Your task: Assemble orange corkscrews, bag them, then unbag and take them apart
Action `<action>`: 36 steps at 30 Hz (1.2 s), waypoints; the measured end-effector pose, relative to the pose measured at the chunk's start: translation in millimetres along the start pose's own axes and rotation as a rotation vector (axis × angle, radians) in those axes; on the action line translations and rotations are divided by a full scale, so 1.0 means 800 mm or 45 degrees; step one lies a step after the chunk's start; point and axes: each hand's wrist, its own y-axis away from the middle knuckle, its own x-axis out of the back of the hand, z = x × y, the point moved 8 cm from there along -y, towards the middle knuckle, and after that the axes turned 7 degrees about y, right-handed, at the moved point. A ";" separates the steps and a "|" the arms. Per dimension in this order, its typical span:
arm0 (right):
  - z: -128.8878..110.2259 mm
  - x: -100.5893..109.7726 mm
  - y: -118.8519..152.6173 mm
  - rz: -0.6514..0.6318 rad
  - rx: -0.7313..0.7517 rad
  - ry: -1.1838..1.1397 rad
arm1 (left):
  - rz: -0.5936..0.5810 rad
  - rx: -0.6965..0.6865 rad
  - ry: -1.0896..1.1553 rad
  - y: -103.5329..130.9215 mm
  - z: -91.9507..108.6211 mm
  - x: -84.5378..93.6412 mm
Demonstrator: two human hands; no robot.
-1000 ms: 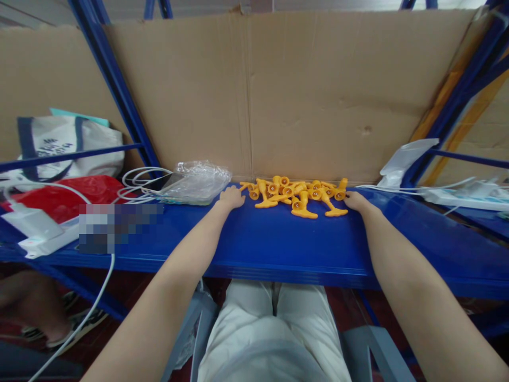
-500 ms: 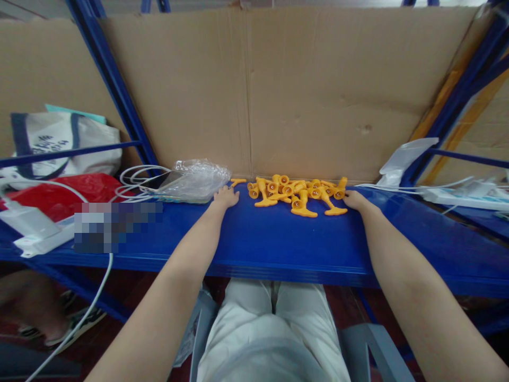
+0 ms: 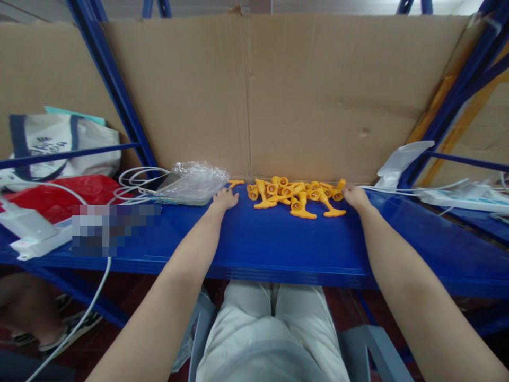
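Note:
A heap of several yellow-orange T-shaped plastic pieces [image 3: 296, 193] with round cupped ends lies on the blue table [image 3: 278, 249], against the cardboard. My left hand [image 3: 226, 198] rests palm down left of the heap, fingers spread, holding nothing. Just beyond its fingertips lies one separate yellow-orange T-shaped piece [image 3: 236, 183], partly hidden. On the heap's right edge is my right hand [image 3: 355, 197], its fingers out towards the nearest piece; it appears to hold nothing. Whether it touches that piece is hard to see.
Cardboard sheets [image 3: 310, 95] stand behind the table between blue posts. To the left are a clear plastic bag [image 3: 199, 183], a red bag [image 3: 75, 196], white cables and a white power strip [image 3: 47, 239]. Another power strip [image 3: 465, 196] lies right. A person's leg [image 3: 35, 307] shows lower left.
The view has shifted very slightly. Both hands and the yellow-orange pieces stay in the same places.

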 end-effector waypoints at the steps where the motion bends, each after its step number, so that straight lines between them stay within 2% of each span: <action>1: -0.004 0.001 0.001 -0.021 -0.003 0.012 | 0.006 -0.001 0.004 0.000 0.000 0.000; 7: -0.032 -0.005 0.007 -0.162 0.177 0.068 | 0.144 -0.085 0.026 0.007 0.009 0.017; 12: -0.034 -0.005 0.012 -0.177 0.165 0.077 | 0.258 -0.134 -0.024 0.016 0.017 0.034; 16: -0.034 -0.004 0.016 -0.192 0.154 0.082 | 0.193 -0.065 -0.021 0.014 0.012 0.028; 20: -0.034 -0.004 0.016 -0.193 0.142 0.085 | 0.139 -0.086 -0.021 0.011 0.012 0.022; 27: -0.032 -0.006 0.013 -0.182 0.164 0.068 | 0.194 -0.075 -0.049 0.013 0.013 0.029; 36: -0.032 -0.005 0.012 -0.161 0.157 0.049 | 0.140 -0.131 -0.033 0.014 0.017 0.025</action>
